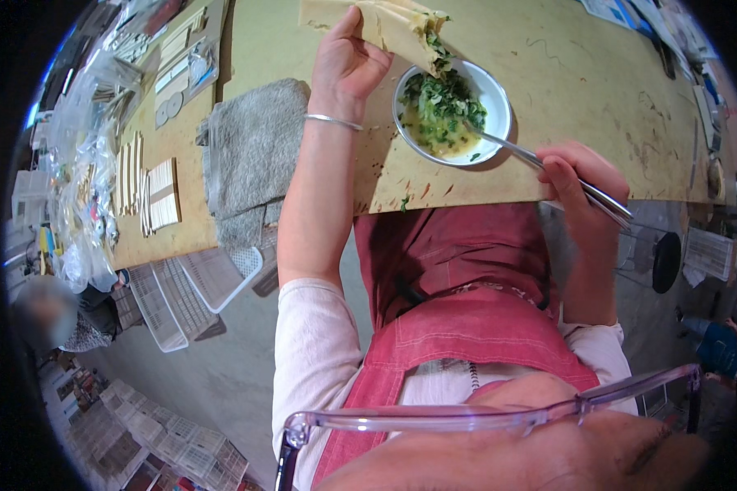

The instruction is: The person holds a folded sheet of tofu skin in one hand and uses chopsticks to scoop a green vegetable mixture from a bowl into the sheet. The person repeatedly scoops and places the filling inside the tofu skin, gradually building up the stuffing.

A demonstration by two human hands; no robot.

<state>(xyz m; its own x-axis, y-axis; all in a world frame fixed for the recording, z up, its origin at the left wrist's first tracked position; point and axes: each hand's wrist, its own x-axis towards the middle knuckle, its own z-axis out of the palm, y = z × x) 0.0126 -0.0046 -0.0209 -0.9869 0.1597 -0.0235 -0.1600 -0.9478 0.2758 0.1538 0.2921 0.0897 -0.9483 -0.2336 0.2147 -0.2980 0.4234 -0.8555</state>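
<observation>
A white bowl with a thin rim stands near the table's front edge, holding chopped green leaves in a yellowish liquid. My left hand grips a pale yellow sheet, tilted down toward the bowl's far left side. More chopped greens cling to the sheet's ragged end, right above the rim. In my right hand is a long metal utensil, fingers closed around its handle. Its front end reaches over the near right rim into the greens, which hide its tip.
A folded grey towel lies left of my left forearm. Farther left are wooden strips and clear plastic bags. White plastic baskets sit below the table's front edge. Dark bits and reddish marks dot the yellow tabletop.
</observation>
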